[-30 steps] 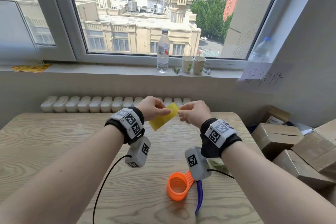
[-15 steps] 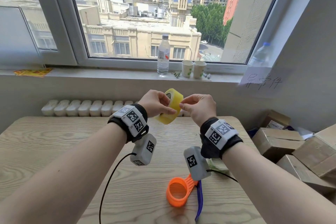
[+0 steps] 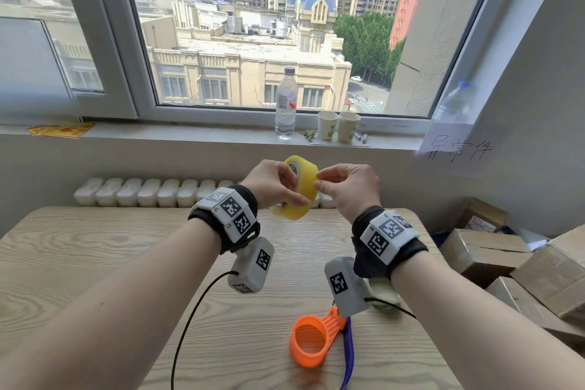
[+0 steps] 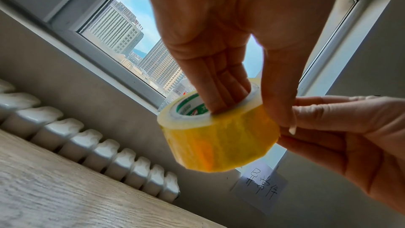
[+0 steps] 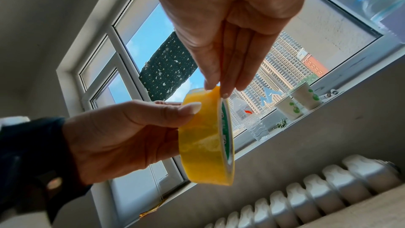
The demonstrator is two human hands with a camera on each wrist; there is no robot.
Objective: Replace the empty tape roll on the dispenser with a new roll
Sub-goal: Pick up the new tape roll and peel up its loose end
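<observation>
A full yellow tape roll [image 3: 302, 188] [image 4: 221, 136] [image 5: 206, 138] is held in the air above the table's far edge. My left hand [image 3: 273, 182] [image 4: 219, 79] holds it with fingers inside the core and the thumb on the outer face. My right hand [image 3: 346, 185] [image 5: 221, 82] pinches at the roll's upper outer surface with thumb and fingertips. The orange dispenser [image 3: 311, 340] with a blue handle [image 3: 348, 355] lies on the wooden table [image 3: 95, 263] near me. A pale empty roll [image 3: 381, 293] lies partly hidden under my right wrist.
Cardboard boxes [image 3: 493, 250] are stacked to the right of the table. A water bottle [image 3: 286, 103] and two paper cups [image 3: 338, 126] stand on the windowsill. A white radiator [image 3: 152, 191] runs behind the table. A paper note [image 3: 456, 149] hangs on the right wall.
Both hands have lifted the tape roll higher and tilted it, so its core now shows. The right hand's fingertips have stayed at its outer surface.
</observation>
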